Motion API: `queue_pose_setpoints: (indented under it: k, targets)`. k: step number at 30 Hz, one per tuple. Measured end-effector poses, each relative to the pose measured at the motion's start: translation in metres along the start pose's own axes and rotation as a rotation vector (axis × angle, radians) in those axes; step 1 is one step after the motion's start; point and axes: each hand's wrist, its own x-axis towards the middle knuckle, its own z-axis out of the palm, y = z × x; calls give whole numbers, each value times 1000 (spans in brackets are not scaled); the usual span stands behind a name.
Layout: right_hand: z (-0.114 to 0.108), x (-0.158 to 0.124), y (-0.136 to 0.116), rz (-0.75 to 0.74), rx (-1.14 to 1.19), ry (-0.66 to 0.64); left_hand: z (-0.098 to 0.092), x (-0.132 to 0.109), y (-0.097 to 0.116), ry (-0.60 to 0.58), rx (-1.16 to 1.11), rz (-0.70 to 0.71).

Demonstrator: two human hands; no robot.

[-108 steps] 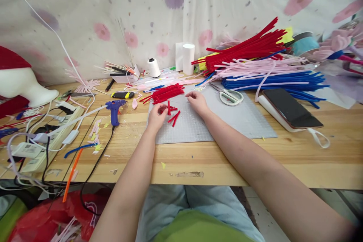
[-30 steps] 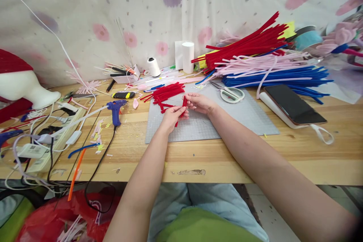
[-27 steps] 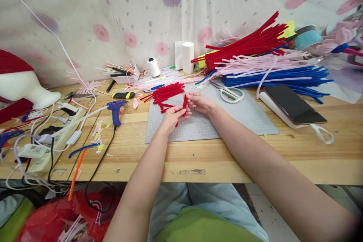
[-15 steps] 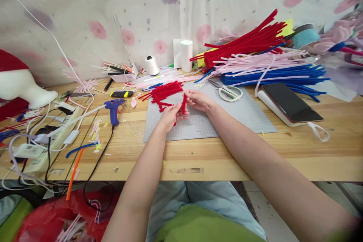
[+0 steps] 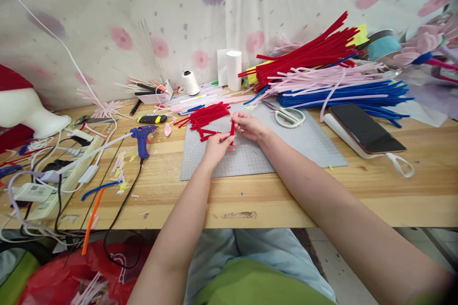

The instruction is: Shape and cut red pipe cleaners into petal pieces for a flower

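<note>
Between my hands is a short red pipe cleaner (image 5: 232,128), held upright over the grey cutting mat (image 5: 257,162). My left hand (image 5: 217,147) pinches its lower end. Fingertips of my right hand (image 5: 247,125) are closed at its upper end. Just behind and left of my hands lies a pile of short red pipe cleaner pieces (image 5: 209,114). A few bent red pieces (image 5: 203,134) rest on the mat by my left fingers. White-handled scissors (image 5: 289,116) lie on the mat to the right.
Bundles of long red (image 5: 304,59), pink and blue pipe cleaners (image 5: 343,94) are stacked at the back right. A phone (image 5: 367,128) lies in front of them. On the left are a blue glue gun (image 5: 142,138), a utility knife (image 5: 152,119) and a cabled power strip (image 5: 67,176).
My left hand has shifted slightly, its fingers now closer together on the red pipe cleaner. The right hand stays at the upper end. The whole view has moved a little.
</note>
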Motion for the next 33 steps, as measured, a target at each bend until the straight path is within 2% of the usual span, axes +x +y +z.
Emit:
queue_pose_setpoints:
  k: [7,13,19,23,26,30,33]
  targets:
    - [12,0,1,-91,-37,143,2,2,-1,-7,95,-9]
    - [16,1,5,-51,-56,55,-2,3,-4,59,94,-16]
    - [12,3,7,-104,-113,62,-6,-2,8,-40,-9,-55]
    - [18,3,11,-80,-207,25,-11,-3,15,-21,-100,-78]
    - [23,5,15,-105,-352,37,-18,0,16,25,-100,-78]
    - [17,7,19,-338,-799,116,-35,6,18,195,-141,37]
    - [9,7,19,-446,-1201,-42,-48,11,19,352,-200,100]
